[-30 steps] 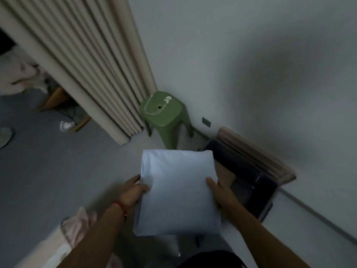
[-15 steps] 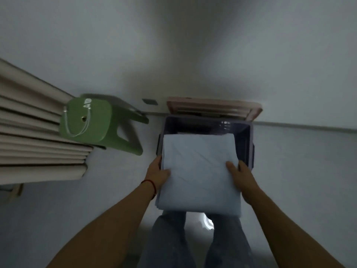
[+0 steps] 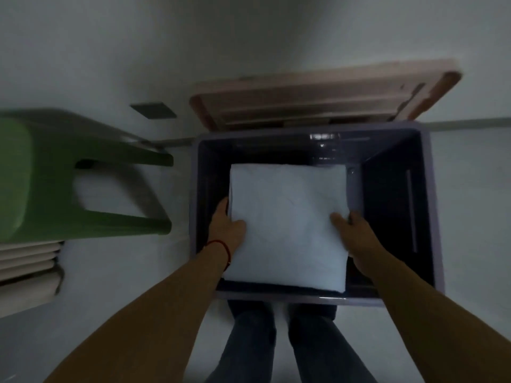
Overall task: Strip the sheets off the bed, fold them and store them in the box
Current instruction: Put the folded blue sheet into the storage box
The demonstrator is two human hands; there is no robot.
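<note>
Folded sheet (image 3: 287,225): pale blue-white, square stack, flat, a few soft creases on top, inside the box (image 3: 398,301), left of centre, near edge just inside the box's front wall. Whether it touches the bottom can't be told. Box: dark interior, lavender rim, open, on the floor by the wall.
</note>
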